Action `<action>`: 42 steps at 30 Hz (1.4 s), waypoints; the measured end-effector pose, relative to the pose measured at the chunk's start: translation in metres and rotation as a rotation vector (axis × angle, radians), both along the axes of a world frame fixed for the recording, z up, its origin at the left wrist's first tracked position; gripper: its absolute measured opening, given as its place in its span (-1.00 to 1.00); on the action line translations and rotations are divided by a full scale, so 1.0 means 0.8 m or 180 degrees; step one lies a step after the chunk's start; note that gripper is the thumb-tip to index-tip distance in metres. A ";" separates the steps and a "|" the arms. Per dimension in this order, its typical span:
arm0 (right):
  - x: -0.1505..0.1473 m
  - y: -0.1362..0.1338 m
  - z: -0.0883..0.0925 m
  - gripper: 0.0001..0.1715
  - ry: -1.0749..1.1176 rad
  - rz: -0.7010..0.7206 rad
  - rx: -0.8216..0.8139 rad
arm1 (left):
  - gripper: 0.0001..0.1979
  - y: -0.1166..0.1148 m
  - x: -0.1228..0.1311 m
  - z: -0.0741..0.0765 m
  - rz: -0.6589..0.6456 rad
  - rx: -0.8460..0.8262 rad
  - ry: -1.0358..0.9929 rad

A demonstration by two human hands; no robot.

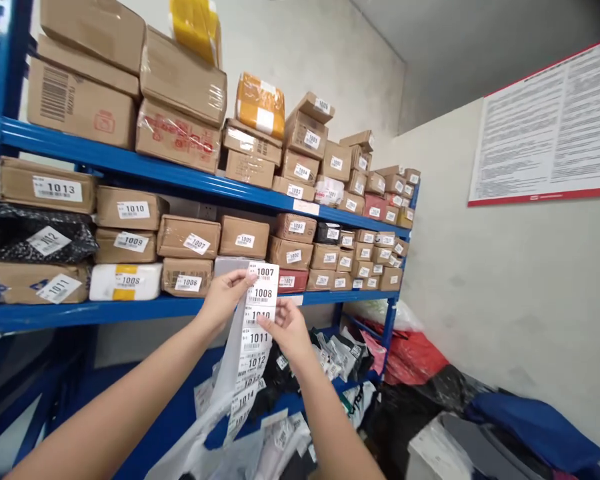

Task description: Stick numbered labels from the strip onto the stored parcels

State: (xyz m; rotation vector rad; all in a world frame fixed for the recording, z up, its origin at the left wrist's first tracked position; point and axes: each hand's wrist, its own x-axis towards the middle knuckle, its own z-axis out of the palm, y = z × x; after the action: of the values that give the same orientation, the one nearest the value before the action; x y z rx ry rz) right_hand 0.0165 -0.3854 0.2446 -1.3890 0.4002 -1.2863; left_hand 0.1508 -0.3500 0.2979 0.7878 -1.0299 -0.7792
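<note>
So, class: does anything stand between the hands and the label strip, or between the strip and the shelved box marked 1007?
Nothing visible does. The left hand and right hand pinch the label strip, and no other object shows between it and box 1007, whose front shows fully.

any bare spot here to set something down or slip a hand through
A hand might fit above the 1007 box, under the upper beam. The lower blue shelf seems bare behind your left forearm, left of the bagged parcels. Crowded: the middle row of boxes and heap against the wall.
</note>
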 end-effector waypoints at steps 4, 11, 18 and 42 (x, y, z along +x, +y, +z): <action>-0.031 0.015 -0.080 -0.53 -0.0138 0.0038 0.0303 | -0.55 -0.010 -0.030 -0.017 0.0155 0.0149 0.0290; -0.061 0.060 -0.192 -0.39 0.1160 0.1914 0.1018 | -0.59 -0.035 -0.028 -0.025 0.0469 0.0083 0.0489; -0.068 -0.002 -0.150 -0.49 0.2611 0.1247 0.0104 | -0.63 -0.046 0.023 0.019 0.0397 -0.0209 0.0134; 0.176 -0.147 0.269 -0.89 -0.0468 -0.1647 -0.2292 | -0.75 -0.132 0.136 0.184 0.0662 -0.1151 -0.0861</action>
State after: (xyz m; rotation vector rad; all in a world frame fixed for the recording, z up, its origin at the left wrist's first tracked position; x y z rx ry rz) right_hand 0.1573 -0.5032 0.4601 -1.8317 0.1987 -2.0800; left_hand 0.2598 -0.4553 0.4452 0.6830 -1.2638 -0.2986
